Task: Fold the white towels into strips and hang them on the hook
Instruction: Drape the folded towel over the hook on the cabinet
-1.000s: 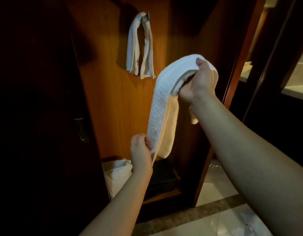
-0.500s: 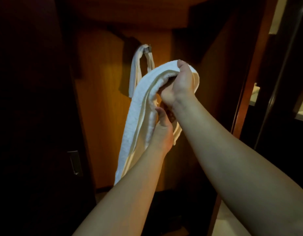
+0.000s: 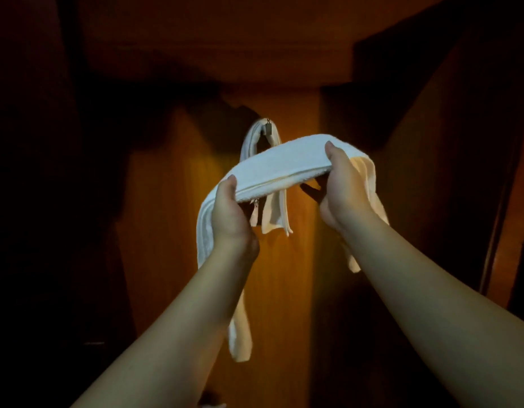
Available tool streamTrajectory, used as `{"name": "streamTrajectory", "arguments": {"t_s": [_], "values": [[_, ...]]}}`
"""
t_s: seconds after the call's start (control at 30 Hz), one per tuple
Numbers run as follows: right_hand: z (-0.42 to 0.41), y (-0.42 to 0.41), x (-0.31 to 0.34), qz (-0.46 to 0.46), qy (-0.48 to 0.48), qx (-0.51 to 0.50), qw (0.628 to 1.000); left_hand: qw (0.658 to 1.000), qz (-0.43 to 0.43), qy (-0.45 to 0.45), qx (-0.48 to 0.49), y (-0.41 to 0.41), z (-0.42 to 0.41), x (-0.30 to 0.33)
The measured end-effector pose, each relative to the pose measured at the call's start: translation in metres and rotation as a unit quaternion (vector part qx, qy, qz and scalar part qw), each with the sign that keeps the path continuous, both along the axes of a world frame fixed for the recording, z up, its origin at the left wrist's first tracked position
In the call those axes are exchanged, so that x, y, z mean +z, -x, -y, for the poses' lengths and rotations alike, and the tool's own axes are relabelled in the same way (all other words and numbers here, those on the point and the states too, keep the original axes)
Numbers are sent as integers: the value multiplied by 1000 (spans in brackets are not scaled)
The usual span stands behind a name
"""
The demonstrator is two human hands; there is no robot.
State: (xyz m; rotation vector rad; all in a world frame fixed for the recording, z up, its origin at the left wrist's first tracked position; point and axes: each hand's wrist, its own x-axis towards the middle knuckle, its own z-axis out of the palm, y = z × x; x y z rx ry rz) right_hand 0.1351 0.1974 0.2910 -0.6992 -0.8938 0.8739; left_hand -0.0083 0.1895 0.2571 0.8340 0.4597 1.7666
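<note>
A white towel folded into a strip (image 3: 281,166) stretches level between both raised hands, just in front of and below the metal hook (image 3: 266,129). My left hand (image 3: 229,216) grips its left part, thumb on top; the long end hangs down past my left forearm. My right hand (image 3: 341,189) grips the right part, and a shorter end drops behind that wrist. A second folded towel (image 3: 274,219) hangs from the hook on the wooden back panel, partly hidden behind the held strip.
The wooden back panel (image 3: 299,275) of a wardrobe is lit orange. Dark side walls close in left and right, and a wooden shelf or ceiling (image 3: 225,48) sits above the hook. A door edge (image 3: 502,201) stands at the far right.
Both hands rose toward the hook. My left hand slid up from the hanging end and moved left, so the strip now lies stretched level between the hands. The view tilted upward.
</note>
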Motion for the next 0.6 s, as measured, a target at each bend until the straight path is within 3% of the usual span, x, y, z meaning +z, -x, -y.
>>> {"name": "streamTrajectory", "arguments": {"t_s": [0.2, 0.43, 0.6], "values": [[-48, -29, 29, 65, 21, -18, 998, 987, -153, -34, 42, 13, -46, 49], [-111, -35, 92, 137, -5, -49, 989, 978, -172, -115, 16, 29, -96, 117], [-156, -35, 140, 189, 1, -79, 979, 975, -203, -88, 18, 40, -150, 165]]}}
